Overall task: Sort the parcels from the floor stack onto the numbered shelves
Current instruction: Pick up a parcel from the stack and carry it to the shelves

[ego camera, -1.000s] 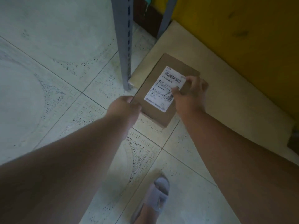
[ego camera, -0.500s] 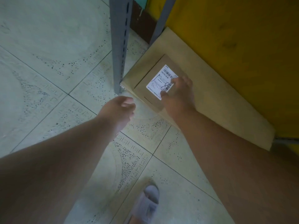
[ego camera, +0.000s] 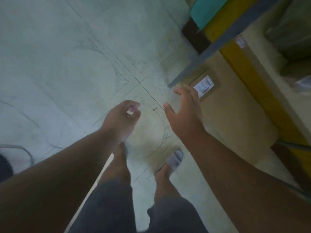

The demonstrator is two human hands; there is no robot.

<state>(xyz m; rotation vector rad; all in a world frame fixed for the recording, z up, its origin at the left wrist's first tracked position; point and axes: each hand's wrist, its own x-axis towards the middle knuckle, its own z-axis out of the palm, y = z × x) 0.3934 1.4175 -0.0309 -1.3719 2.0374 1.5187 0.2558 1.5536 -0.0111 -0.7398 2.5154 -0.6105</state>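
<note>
My right hand [ego camera: 186,113] has no grip on anything: its fingers are spread and straight, hanging in the air just beside the small brown parcel [ego camera: 207,85], apart from it. My left hand [ego camera: 122,116] hangs over the tiled floor [ego camera: 67,64] with its fingers loosely curled and nothing between them. Both are free, I judge, because this parcel is already set down and needs no more holding.

The parcel lies flat, its white label [ego camera: 204,86] facing up so the marking can be read, though the blur keeps me from reading it. It rests on a wide sheet of cardboard [ego camera: 235,123] that forms the lowest level of the shelf, close to the grey metal post [ego camera: 207,52] at the front corner. Placed near the edge like that, it is easy to reach and leaves the sheet behind it open.

A yellow wall [ego camera: 252,84] runs behind the cardboard. Higher on the shelf I can make out pale wrapped goods [ego camera: 291,27], too blurred to identify. Below me are my legs and a grey sandal [ego camera: 175,159] on the tiles. The floor stack is out of sight, so I reckon fetching from it comes next.
</note>
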